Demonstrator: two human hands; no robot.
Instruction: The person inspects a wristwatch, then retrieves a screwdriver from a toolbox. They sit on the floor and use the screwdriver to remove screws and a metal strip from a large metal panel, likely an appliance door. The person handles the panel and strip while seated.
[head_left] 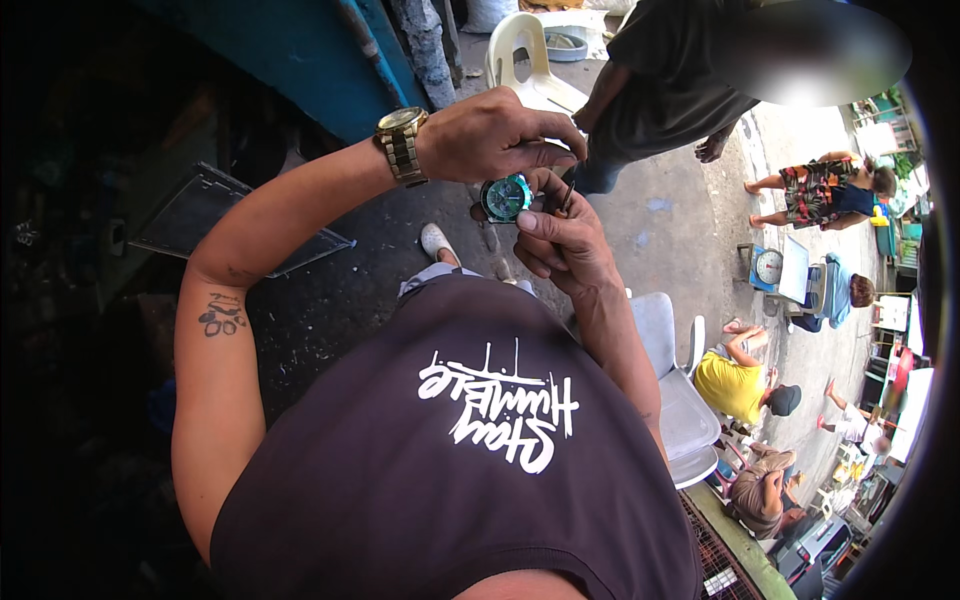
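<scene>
A wristwatch with a blue-green dial (507, 198) sits in my right hand (570, 235), held between thumb and fingers with its face up. My left hand (495, 138) is closed just above it, thumb and forefinger brought together. Something thin and dark (570, 183) runs from beneath those fingertips toward the right hand; its kind is too small to make out. Around my left wrist is a gold and dark metal watch (402, 148). The back of the left hand hides part of what its fingers grip.
A person in dark clothes (670, 100) stands close ahead on the right, beside a cream plastic chair (525, 60). Grey chairs (670, 390) are at my right. A dark framed panel (230, 215) lies left. Several people and a dial scale (768, 267) are farther right.
</scene>
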